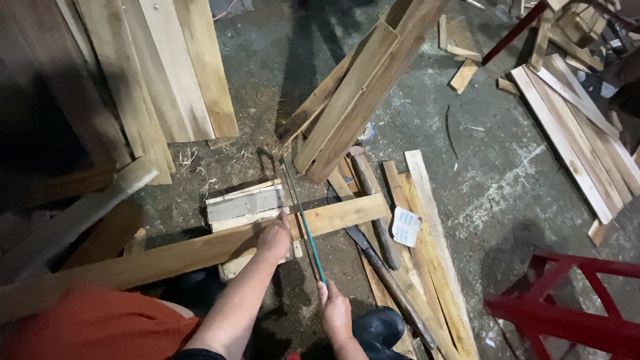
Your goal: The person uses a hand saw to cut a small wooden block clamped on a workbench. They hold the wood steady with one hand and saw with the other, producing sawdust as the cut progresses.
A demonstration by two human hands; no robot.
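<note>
My left hand (275, 239) presses flat on a long wooden plank (200, 252) that lies across a low block of stacked boards (244, 204). My right hand (334, 312) grips the handle end of a hacksaw with a green frame (303, 217). The saw runs away from me and crosses the plank just right of my left hand. My orange-clad knee (87, 323) shows at the lower left, and a dark boot (377, 327) sits under my right hand.
Planks lean at the left (170, 73) and in the middle (363, 93). More boards lie on the floor at the right (573, 133) and beside the saw (427, 240), with a machete (373, 250) and a scrap of paper (405, 227). A red metal frame (567, 307) stands at the lower right.
</note>
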